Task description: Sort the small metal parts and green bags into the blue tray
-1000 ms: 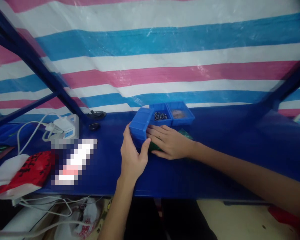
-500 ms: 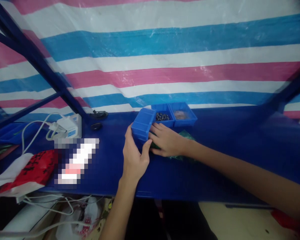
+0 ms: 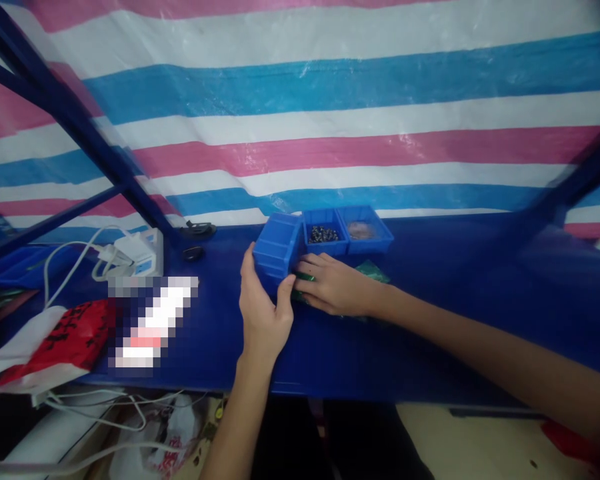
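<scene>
My left hand point(image 3: 267, 310) is wrapped round a blue plastic bin point(image 3: 279, 245), which is tipped on its side with its open face to the right. My right hand point(image 3: 333, 283) is at that opening, its fingers curled, with a shiny green piece point(image 3: 306, 276) showing between them. Its fingertips are partly hidden, and I cannot make out exactly what the green piece is. Behind my right wrist more green, see-through material point(image 3: 373, 271) lies on the blue table point(image 3: 445, 300).
Behind my hands stand a blue bin of small dark metal parts point(image 3: 324, 235) and another bin with pale contents point(image 3: 361, 231). To the left are a white power strip point(image 3: 150, 250) with cables, a small black object point(image 3: 193, 253) and a red-and-white bag point(image 3: 75, 340).
The tilted bin and my left hand have shifted slightly left, uncovering more of the bin of metal parts. My right hand has moved a little left too, and the green piece shows more clearly.
</scene>
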The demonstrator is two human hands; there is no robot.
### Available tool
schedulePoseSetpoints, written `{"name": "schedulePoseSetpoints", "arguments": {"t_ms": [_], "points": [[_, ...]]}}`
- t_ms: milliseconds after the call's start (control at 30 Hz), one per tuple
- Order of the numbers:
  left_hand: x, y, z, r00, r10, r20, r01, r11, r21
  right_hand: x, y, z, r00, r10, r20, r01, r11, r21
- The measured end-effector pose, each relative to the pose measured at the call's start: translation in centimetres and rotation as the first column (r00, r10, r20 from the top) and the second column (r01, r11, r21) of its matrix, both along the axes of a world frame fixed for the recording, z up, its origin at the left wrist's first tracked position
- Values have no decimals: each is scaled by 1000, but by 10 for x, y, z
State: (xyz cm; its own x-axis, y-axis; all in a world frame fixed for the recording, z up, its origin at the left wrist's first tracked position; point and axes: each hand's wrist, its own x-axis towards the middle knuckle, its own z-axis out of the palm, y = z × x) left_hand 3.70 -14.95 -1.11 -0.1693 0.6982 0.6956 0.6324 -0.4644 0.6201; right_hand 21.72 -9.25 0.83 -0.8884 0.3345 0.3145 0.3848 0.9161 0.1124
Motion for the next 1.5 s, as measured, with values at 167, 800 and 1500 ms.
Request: {"name": "schedulePoseSetpoints", "arguments": {"t_ms": [167, 800, 1500], "points": [[-3, 1, 2, 989, 132, 61, -136, 988, 71, 5, -5, -1, 1000, -11, 14, 11, 1000, 0], [-17, 82, 67, 918, 147, 368, -137, 989, -51, 40, 12, 9, 945, -187, -269, 202, 979, 29], [-30, 174, 10, 985, 112, -129, -167, 783, -599, 88, 43, -26, 802, -409, -436, 378, 912, -159]]}}
